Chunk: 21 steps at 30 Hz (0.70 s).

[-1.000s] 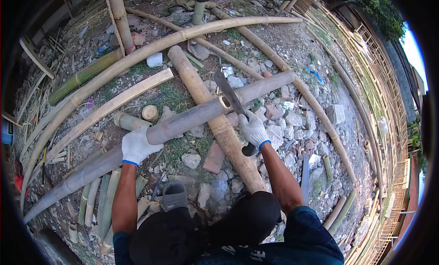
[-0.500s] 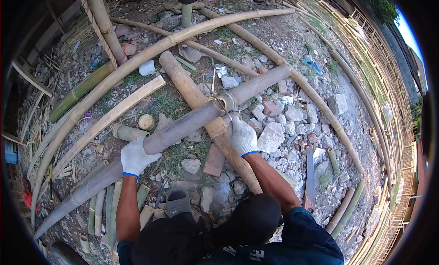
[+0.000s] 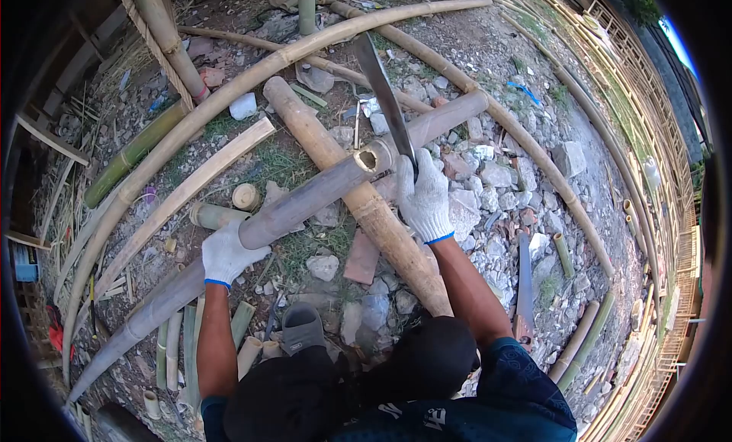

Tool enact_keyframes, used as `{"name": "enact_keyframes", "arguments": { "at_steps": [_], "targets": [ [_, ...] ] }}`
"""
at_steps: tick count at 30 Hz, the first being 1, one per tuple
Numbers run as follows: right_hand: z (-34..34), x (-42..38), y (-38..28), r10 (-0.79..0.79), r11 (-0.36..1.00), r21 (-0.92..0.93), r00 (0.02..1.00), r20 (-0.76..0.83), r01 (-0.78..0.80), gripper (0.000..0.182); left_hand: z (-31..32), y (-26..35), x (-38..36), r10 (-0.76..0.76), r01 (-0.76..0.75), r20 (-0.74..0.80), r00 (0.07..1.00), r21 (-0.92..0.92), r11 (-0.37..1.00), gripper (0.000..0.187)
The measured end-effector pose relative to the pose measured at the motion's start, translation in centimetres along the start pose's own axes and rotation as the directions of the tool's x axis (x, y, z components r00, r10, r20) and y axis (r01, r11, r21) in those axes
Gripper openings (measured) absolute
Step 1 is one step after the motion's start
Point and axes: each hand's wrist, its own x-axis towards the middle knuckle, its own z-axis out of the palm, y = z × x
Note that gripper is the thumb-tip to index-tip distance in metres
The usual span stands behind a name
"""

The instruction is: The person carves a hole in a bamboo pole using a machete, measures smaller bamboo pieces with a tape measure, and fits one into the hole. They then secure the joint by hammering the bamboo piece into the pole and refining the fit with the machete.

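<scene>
In a white knit glove, my left hand is closed round a grey bamboo pole. The pole slants across a thicker brown bamboo log on the ground. A notch with a pale rim opens in the pole's upper side near the crossing, and a thin pale sliver stands by it. My right hand, also gloved, grips a machete whose broad dark blade points up and away, just right of the notch. Its handle is mostly hidden in the glove.
Broken stone and brick cover the ground at the right, where a handsaw lies. A long curved bamboo pole arches across the far side. Short bamboo offcuts lie near my left hand. A grey sandal shows below.
The machete has come up out of the notch and turned, so its blade now shows broad and the notch is exposed. My right hand moved slightly right; my left hand stays on the pole.
</scene>
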Motion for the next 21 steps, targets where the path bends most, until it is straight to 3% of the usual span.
{"name": "enact_keyframes", "arguments": {
  "at_steps": [3, 4, 5, 7, 9, 10, 11, 13, 15, 17, 20, 21],
  "targets": [
    [2.0, -1.5, 3.4, 0.208, 0.961, 0.175, 0.977, 0.05, -0.213, 0.019, -0.5, 0.1, 0.1, 0.007, -0.007, 0.005, 1.0, 0.011, 1.0, 0.081],
    [3.0, -2.8, 5.5, 0.231, 0.972, -0.011, 0.95, 0.207, -0.234, 0.023, -0.6, 0.2, 0.0, 0.008, -0.008, 0.015, 1.0, 0.01, 1.0, 0.081],
    [4.3, -4.1, 8.9, 0.17, 0.983, -0.125, 0.917, 0.361, -0.134, 0.029, -0.5, 0.4, -0.1, 0.007, -0.007, 0.005, 1.0, 0.003, 1.0, 0.081],
    [3.9, -3.2, 7.8, 0.106, 0.993, -0.088, 0.952, 0.289, -0.084, 0.034, -0.4, 0.2, -0.1, -0.003, 0.003, -0.016, 1.0, -0.002, 1.0, 0.08],
    [2.0, -1.7, 5.2, 0.332, 0.931, 0.056, 0.901, 0.278, -0.36, 0.036, -0.2, 0.0, 0.2, -0.002, 0.002, 0.008, 1.0, -0.004, 1.0, 0.081],
    [1.7, -1.2, 4.6, 0.373, 0.892, 0.188, 0.903, 0.212, -0.412, 0.037, -0.1, -0.1, 0.2, 0.002, -0.002, 0.021, 1.0, -0.002, 1.0, 0.082],
    [1.2, -0.8, 3.4, 0.366, 0.902, 0.193, 0.921, 0.132, -0.386, 0.034, 0.0, -0.4, 0.3, 0.005, -0.005, 0.015, 1.0, 0.007, 1.0, 0.082],
    [3.8, -2.7, 7.2, 0.288, 0.953, 0.04, 0.937, 0.195, -0.301, 0.034, 0.5, -0.7, 0.5, 0.021, -0.021, -0.002, 1.0, 0.019, 1.0, 0.082],
    [4.8, -3.7, 10.6, 0.211, 0.975, -0.025, 0.891, 0.402, -0.219, 0.046, -0.2, -0.2, -0.1, 0.02, -0.02, -0.028, 0.999, 0.002, 1.0, 0.081],
    [2.2, -1.5, 7.9, 0.339, 0.933, -0.06, 0.813, 0.474, -0.355, 0.042, -0.1, -0.3, -0.2, 0.014, -0.014, -0.034, 0.999, -0.002, 1.0, 0.081],
    [1.9, -1.1, 5.9, 0.388, 0.899, 0.108, 0.887, 0.25, -0.424, 0.034, 0.6, -0.6, 0.0, 0.017, -0.017, 0.005, 1.0, 0.015, 1.0, 0.082],
    [2.7, -2.2, 6.2, 0.362, 0.924, 0.023, 0.894, 0.264, -0.381, 0.035, 0.5, -0.5, 0.0, 0.009, -0.009, 0.02, 1.0, 0.016, 1.0, 0.082]
  ]
}}
